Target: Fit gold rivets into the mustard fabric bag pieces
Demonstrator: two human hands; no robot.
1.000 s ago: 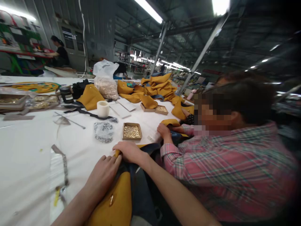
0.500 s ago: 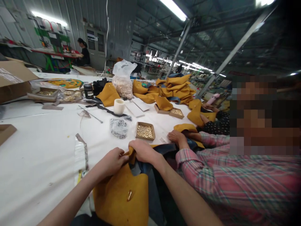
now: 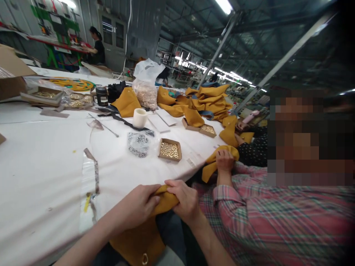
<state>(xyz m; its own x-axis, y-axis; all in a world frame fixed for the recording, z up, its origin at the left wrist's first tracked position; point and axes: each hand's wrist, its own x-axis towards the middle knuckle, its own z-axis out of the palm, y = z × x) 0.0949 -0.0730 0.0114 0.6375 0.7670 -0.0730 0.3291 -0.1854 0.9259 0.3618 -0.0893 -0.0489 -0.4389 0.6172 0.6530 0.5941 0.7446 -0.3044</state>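
Note:
Near the table's front edge, my left hand (image 3: 142, 203) and my right hand (image 3: 185, 199) both grip a mustard-yellow cloth piece (image 3: 165, 202). The cloth is folded between my thumbs and fingers. Its lower part hangs below my hands, with a gold metal ring (image 3: 145, 258) on it and dark blue material beside it. A small cardboard box of gold eyelets (image 3: 169, 149) sits beyond my hands. Beside that box lies a clear bag of silver metal parts (image 3: 138, 145). My fingertips on the cloth's far side are partly hidden.
At right, a co-worker in a plaid sleeve (image 3: 230, 199) handles another yellow piece (image 3: 212, 168). A pile of yellow pieces (image 3: 210, 99), a tape roll (image 3: 140, 118), a second eyelet box (image 3: 208, 130) and a full plastic bag (image 3: 145, 88) stand farther back on the white table (image 3: 50, 166).
My hands have moved lower, and the right one has shifted outward, stretching the cloth's folded edge between them. The co-worker's hand has risen with its yellow piece. The view has tilted slightly.

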